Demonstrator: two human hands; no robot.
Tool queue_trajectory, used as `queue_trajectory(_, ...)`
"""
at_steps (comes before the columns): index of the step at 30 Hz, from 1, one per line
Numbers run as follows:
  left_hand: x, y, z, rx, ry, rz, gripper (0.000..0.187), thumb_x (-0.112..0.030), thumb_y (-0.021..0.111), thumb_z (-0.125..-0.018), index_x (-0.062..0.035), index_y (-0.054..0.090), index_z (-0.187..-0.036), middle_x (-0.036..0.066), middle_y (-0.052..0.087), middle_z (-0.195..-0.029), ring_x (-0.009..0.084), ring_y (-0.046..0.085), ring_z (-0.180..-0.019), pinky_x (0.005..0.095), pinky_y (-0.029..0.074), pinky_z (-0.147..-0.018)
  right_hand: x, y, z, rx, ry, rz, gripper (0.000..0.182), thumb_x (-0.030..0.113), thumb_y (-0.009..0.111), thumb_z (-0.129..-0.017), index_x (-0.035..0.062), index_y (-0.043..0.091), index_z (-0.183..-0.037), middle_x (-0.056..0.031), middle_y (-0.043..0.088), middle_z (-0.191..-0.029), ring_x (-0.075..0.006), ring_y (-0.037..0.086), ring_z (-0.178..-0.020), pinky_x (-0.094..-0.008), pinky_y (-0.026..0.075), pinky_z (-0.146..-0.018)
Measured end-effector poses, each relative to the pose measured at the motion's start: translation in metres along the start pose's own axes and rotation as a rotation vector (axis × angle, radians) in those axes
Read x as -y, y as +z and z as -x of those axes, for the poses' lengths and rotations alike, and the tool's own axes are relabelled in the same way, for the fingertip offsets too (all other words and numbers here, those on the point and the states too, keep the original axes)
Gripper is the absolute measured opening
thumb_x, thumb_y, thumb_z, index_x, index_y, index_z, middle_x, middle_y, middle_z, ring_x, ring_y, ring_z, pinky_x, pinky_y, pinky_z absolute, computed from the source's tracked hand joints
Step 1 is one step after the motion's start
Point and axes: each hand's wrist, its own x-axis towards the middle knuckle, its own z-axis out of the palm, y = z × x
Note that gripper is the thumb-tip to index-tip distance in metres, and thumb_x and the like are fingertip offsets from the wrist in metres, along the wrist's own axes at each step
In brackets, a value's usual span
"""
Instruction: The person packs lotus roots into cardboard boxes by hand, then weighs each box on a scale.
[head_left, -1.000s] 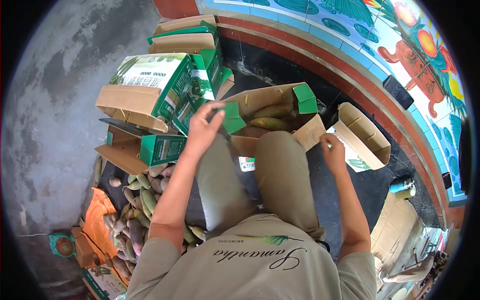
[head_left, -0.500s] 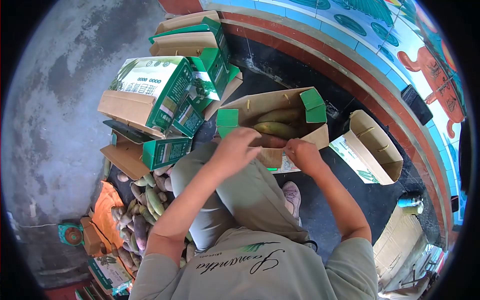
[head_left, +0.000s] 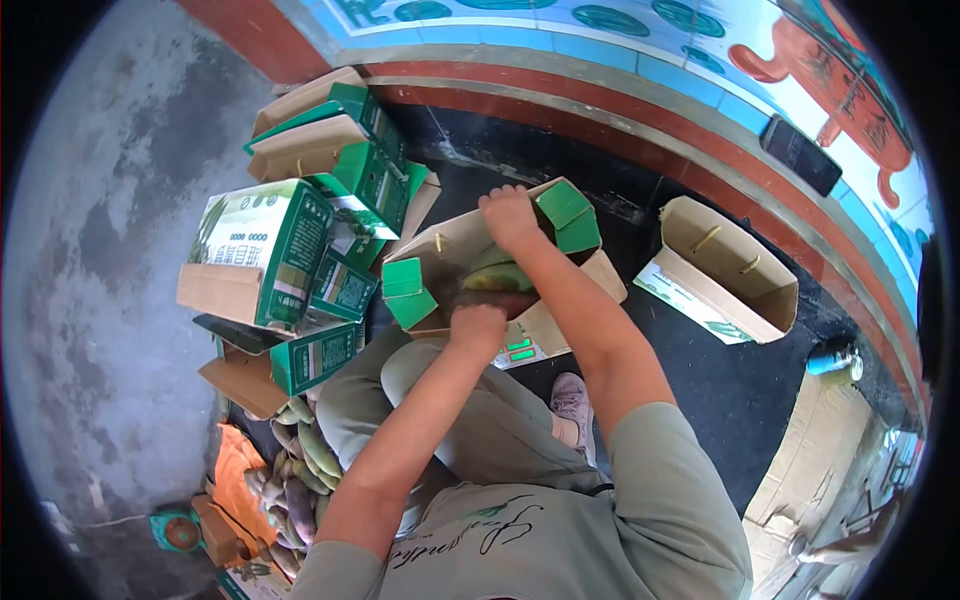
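An open cardboard box (head_left: 408, 262) with green corner flaps stands in front of my knees, with several long green and reddish radishes (head_left: 497, 278) inside. My left hand (head_left: 478, 330) is at the near side of the box, its fingers bent down at the near wall and partly hidden. My right hand (head_left: 509, 214) reaches across the box to its far wall, fingers curled over the top edge there. The near flap hangs outward, with a printed label below it.
Stacked green-and-white boxes (head_left: 300, 235) stand at the left. Radishes (head_left: 300, 490) lie on the floor beside an orange sheet (head_left: 238, 465). Another open box (head_left: 740, 270) is at the right. A phone (head_left: 801, 155) rests by the wall, a blue can (head_left: 830, 360) below. Flattened cardboard (head_left: 808, 450) lies lower right.
My right hand has moved from the near edge to the far wall of the box. My left hand now sits at the near wall. The view has shifted and the box appears further left.
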Motion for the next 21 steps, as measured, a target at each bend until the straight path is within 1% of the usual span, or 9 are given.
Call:
queue_trajectory(3,0.002,0.0,-0.003,0.03,0.016,-0.02,0.019,-0.014,0.051,-0.081,-0.0106,0.068,-0.087,0.012,0.068,-0.089,0.0291,0.066,-0.087,0.0418,0.052,-0.073,-0.001,0.007,0.002,0.005,0.0,-0.004,0.015,0.015,0.054,-0.077,0.0146,0.067,-0.086,-0.0043,0.063,-0.088,-0.0205,0.059,-0.09,-0.0365,0.045,-0.077)
queue_trajectory(6,-0.002,0.005,-0.006,0.002,0.091,-0.078,0.018,-0.014,0.051,-0.081,-0.0094,0.068,-0.084,0.013,0.068,-0.087,0.0301,0.067,-0.082,0.0416,0.053,-0.07,-0.004,0.005,0.016,0.003,-0.106,0.013,0.013,0.016,0.055,-0.076,0.0148,0.068,-0.081,-0.0037,0.062,-0.086,-0.0202,0.059,-0.089,-0.0357,0.046,-0.074)
queue_trajectory(7,-0.003,0.005,-0.004,-0.01,0.126,-0.093,0.018,-0.014,0.051,-0.081,-0.0091,0.068,-0.083,0.014,0.068,-0.086,0.03,0.067,-0.08,0.0413,0.053,-0.069,-0.005,0.001,0.022,-0.023,-0.13,0.0,0.012,0.016,0.056,-0.074,0.0148,0.067,-0.078,-0.0026,0.061,-0.084,-0.0196,0.059,-0.088,-0.0354,0.046,-0.075)
queue_trajectory(10,-0.003,0.008,0.004,-0.073,0.205,-0.126,0.014,-0.013,0.053,-0.078,-0.0084,0.066,-0.078,0.014,0.067,-0.082,0.0291,0.067,-0.075,0.0397,0.053,-0.065,-0.011,-0.012,0.04,-0.039,-0.156,-0.046,0.014,0.015,0.057,-0.075,0.0145,0.07,-0.078,-0.0021,0.064,-0.086,-0.0192,0.06,-0.09,-0.0348,0.046,-0.075)
queue_trajectory(14,-0.017,0.003,0.023,-0.29,0.367,-0.121,0.007,-0.009,0.056,-0.072,-0.0085,0.063,-0.072,0.011,0.065,-0.073,0.0273,0.066,-0.069,0.0379,0.053,-0.061,-0.051,-0.037,0.085,-0.137,-0.053,-0.059,0.01,0.014,0.057,-0.073,0.0134,0.067,-0.073,-0.0043,0.062,-0.081,-0.0215,0.061,-0.086,-0.0343,0.05,-0.07)
queue_trajectory(15,-0.022,0.005,0.025,-0.382,0.429,-0.124,0.004,-0.009,0.058,-0.07,-0.0093,0.062,-0.072,0.008,0.062,-0.068,0.0257,0.064,-0.067,0.0364,0.051,-0.059,-0.062,-0.046,0.102,-0.154,-0.008,-0.076,0.009,0.014,0.058,-0.073,0.0127,0.066,-0.072,-0.0049,0.062,-0.081,-0.0224,0.061,-0.085,-0.0348,0.05,-0.07)
queue_trajectory(17,-0.044,-0.004,0.033,-0.405,0.549,-0.114,0.003,-0.01,0.059,-0.069,-0.0098,0.061,-0.071,0.007,0.062,-0.067,0.0249,0.063,-0.067,0.0359,0.05,-0.059,-0.083,-0.066,0.149,-0.184,0.079,-0.108,0.007,0.013,0.058,-0.072,0.0113,0.065,-0.072,-0.0062,0.061,-0.08,-0.0241,0.061,-0.083,-0.0357,0.051,-0.069)
queue_trajectory(19,-0.071,-0.012,0.043,-0.44,0.666,-0.097,0.002,-0.012,0.059,-0.069,-0.0104,0.061,-0.07,0.006,0.061,-0.067,0.0242,0.062,-0.067,0.0357,0.05,-0.059,-0.099,-0.093,0.2,-0.154,0.19,-0.103,0.006,0.013,0.059,-0.071,0.0094,0.064,-0.074,-0.0078,0.061,-0.08,-0.0259,0.061,-0.082,-0.0384,0.051,-0.07)
queue_trajectory(21,-0.107,-0.012,0.052,-0.478,0.793,-0.059,0.002,-0.013,0.059,-0.068,-0.0108,0.06,-0.068,0.006,0.061,-0.067,0.0236,0.061,-0.067,0.0357,0.049,-0.06,-0.117,-0.109,0.255,-0.106,0.343,-0.147,0.014,0.019,0.065,-0.074,0.0057,0.061,-0.076,-0.0105,0.059,-0.081,-0.0303,0.06,-0.084,-0.0413,0.049,-0.072)
